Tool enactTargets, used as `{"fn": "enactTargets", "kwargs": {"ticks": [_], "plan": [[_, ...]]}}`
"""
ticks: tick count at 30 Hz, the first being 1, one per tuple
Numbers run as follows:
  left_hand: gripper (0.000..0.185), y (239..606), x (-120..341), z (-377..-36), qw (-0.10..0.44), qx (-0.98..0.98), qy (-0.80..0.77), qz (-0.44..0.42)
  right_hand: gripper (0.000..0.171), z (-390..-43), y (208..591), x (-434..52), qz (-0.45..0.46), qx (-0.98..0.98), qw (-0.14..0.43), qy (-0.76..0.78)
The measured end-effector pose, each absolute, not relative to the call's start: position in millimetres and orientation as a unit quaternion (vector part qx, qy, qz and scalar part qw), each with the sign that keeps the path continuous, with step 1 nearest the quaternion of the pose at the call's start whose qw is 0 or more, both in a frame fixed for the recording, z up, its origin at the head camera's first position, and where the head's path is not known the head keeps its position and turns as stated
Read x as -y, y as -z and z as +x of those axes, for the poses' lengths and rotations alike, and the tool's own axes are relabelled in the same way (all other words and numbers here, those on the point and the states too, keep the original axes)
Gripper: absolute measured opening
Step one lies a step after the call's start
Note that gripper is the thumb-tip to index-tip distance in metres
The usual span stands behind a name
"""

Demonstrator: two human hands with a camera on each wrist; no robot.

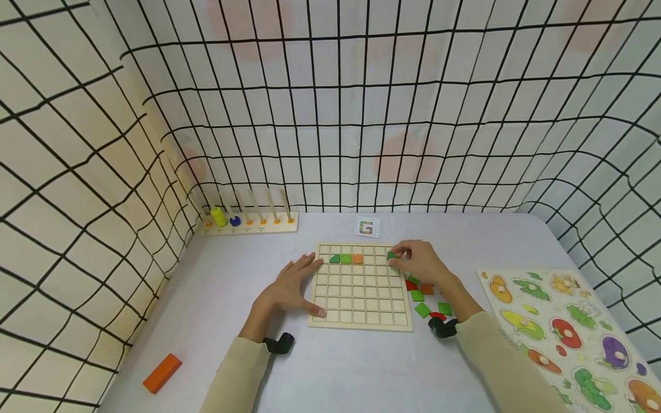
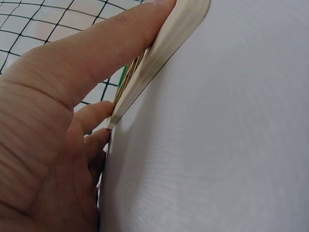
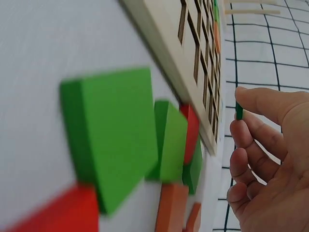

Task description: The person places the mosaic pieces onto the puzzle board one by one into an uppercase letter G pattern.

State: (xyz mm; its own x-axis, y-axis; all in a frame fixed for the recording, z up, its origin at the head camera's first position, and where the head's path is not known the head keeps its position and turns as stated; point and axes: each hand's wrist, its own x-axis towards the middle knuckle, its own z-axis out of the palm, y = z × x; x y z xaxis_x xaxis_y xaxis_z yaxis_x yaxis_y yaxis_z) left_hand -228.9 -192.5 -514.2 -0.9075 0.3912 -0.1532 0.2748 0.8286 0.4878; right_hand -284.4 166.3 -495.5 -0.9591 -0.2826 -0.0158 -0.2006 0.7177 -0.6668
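At the middle of the white tabletop (image 1: 351,373), we see a wooden grid board (image 1: 358,291) flanked by two hands. The left hand (image 1: 289,287) is spread wide, thumb at the board's near left corner, fingertips along its left edge toward the far corner; in the left wrist view, some of those fingers are lost behind the palm. The right hand (image 1: 418,261) pinches a dark green piece (image 1: 391,255) between its fingertips at the board's right edge, near the far corner. Those fingertips cover much of the piece, the right wrist view gives us only a thin sliver, and we cannot tell whether it touches the wood. Loose pieces (image 1: 422,310) in green, red and orange crowd the board's right edge; the closest blur in the right wrist view, and we cannot tell whether more lie under the forearm. A vegetable puzzle (image 1: 537,312) toward the tabletop's right edge runs out of our frame, as does the tabletop's near edge. White surface stretches between the board and an orange block (image 1: 162,373) near the left edge. Along the far edge stand a peg rack (image 1: 248,228) and a small card (image 1: 368,227), its fine print unreadable to us.
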Motion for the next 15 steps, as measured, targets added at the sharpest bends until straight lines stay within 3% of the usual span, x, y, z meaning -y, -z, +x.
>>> {"fn": "enactTargets", "kwargs": {"ticks": [15], "plan": [[0.128, 510, 191, -226, 0.121, -0.947, -0.240, 0.176, 0.030, -290, 506, -133, -0.169, -0.899, 0.077, 0.397]]}}
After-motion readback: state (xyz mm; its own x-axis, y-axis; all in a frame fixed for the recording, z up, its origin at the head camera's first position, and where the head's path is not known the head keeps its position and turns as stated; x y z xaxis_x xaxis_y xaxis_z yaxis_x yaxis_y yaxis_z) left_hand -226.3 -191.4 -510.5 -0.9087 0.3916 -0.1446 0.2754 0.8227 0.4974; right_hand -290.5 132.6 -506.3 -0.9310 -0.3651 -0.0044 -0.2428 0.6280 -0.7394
